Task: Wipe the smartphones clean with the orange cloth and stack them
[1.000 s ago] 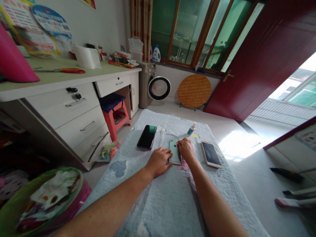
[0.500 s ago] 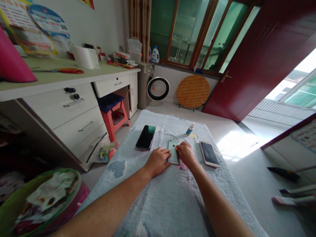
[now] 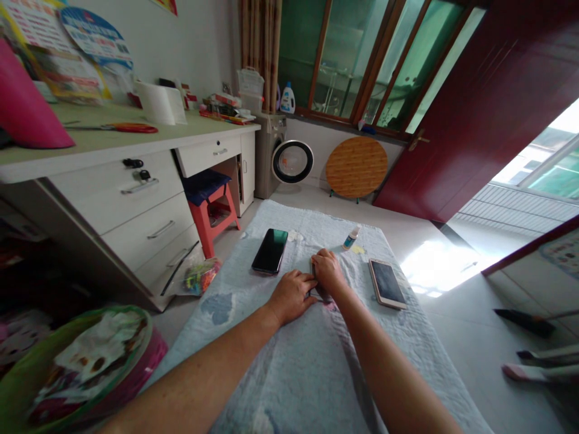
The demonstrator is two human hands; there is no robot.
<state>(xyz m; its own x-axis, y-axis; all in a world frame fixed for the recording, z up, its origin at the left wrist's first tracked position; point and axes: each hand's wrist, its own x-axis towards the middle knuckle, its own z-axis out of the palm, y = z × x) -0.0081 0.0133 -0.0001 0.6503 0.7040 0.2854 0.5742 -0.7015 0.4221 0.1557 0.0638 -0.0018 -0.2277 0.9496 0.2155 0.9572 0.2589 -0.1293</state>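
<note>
From where I stand, the head view shows a cloth-covered table (image 3: pixel 307 367) with two bare hands meeting around its middle, a little nearer the far edge than the near one. The middle phone (image 3: pixel 312 265) lies between and beneath them, mostly hidden by the fingers. The left hand (image 3: pixel 292 296) rests palm down, unclenched, its fingers against the phone's left side. The right hand (image 3: pixel 327 271) is bent over the phone's upper part with curled fingers; I can't tell whether it pinches anything. A black phone (image 3: pixel 270 251) lies screen up by the left edge, towards the far left corner. A small bottle (image 3: pixel 351 237) is near the far right corner, and a gold-rimmed phone (image 3: pixel 388 283) lies screen up close to the right edge, apart from the hands. Over on the left, a desk (image 3: pixel 106 142) carries a paper roll (image 3: pixel 158 103) and red-handled scissors (image 3: pixel 136 128), and a red stool (image 3: pixel 217 224) is tucked partly beneath it.
</note>
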